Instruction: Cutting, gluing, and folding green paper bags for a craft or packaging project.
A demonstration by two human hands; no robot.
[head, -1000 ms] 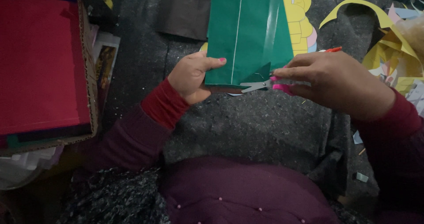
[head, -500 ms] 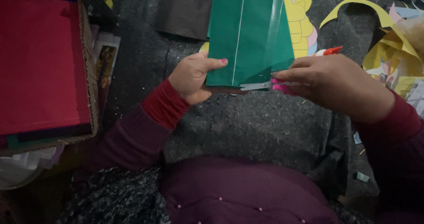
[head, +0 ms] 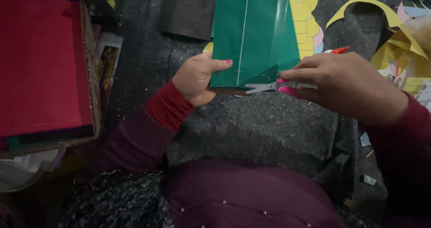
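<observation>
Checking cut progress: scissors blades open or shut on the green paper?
Open. The scissors in the right hand show two blades spread in a narrow V at the bottom edge of the green paper, which the left hand holds.

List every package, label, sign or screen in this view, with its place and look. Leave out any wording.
Open brown cardboard box: far left, rectangular with corrugated walls, holding flat red paper sheets.
Glossy printed booklet or packet: just right of the box, on the grey felt mat, dark cover with yellowish picture; too dim to identify.
No signs or screens are in view.
</observation>
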